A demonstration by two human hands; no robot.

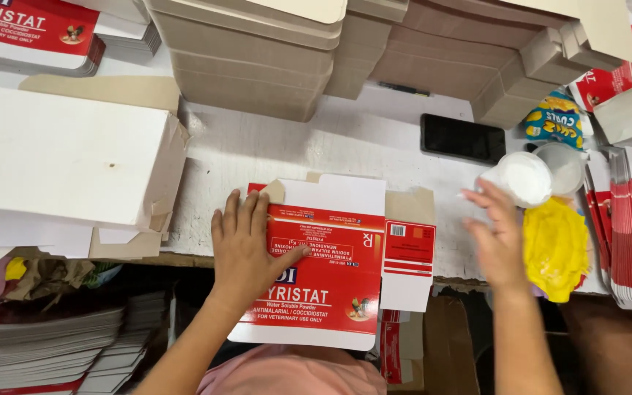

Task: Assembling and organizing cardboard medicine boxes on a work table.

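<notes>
A flat red and white carton blank (pixel 330 271) is being pressed at the table's near edge by the left hand (pixel 246 245), palm flat; the right hand (pixel 497 238), open and empty, is being held near a white tub (pixel 524 178).

Scuffed white worktable (pixel 316 146) under even light

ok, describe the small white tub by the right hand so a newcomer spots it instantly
Start at the white worktable and go to its right end, past the black phone. Just beyond the right hand fingertips sits a small round white tub, above a crumpled yellow cloth. It is the only round white thing among flat red-and-white cartons.
</notes>
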